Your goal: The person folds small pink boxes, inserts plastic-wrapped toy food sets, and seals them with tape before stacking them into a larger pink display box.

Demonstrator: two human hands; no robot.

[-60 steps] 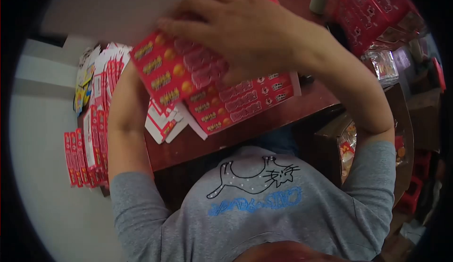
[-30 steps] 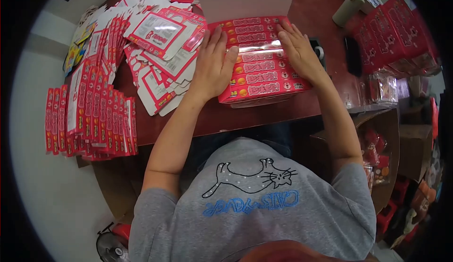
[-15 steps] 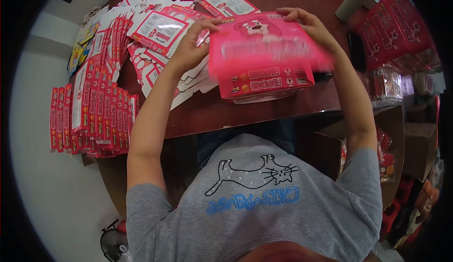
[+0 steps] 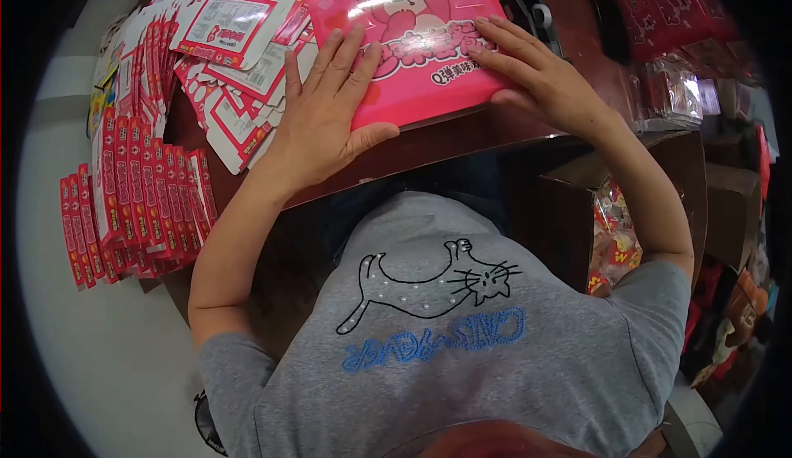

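Note:
A pink cardboard box (image 4: 445, 79) with a cartoon bear on its lid lies on the dark red table in front of me, its lid down flat. My left hand (image 4: 330, 99) rests on the lid's left side, fingers spread and the thumb along the near edge. On the right side of the lid lies my right hand (image 4: 536, 75), fingers stretched out over the printed lettering. Neither hand grips anything. What the box contains is hidden.
Flat printed cartons (image 4: 227, 33) are heaped left of the box. Several folded pink boxes (image 4: 140, 178) stand in a row at the table's left edge. A black tape dispenser (image 4: 536, 17) sits behind my right hand. Larger pink boxes (image 4: 672, 9) and an open brown carton (image 4: 577, 194) are at right.
The lid, raised and blurred before, now lies flat on the box. Both hands moved from the lid's far edge to its top, with fingers spread. The whole view has shifted.

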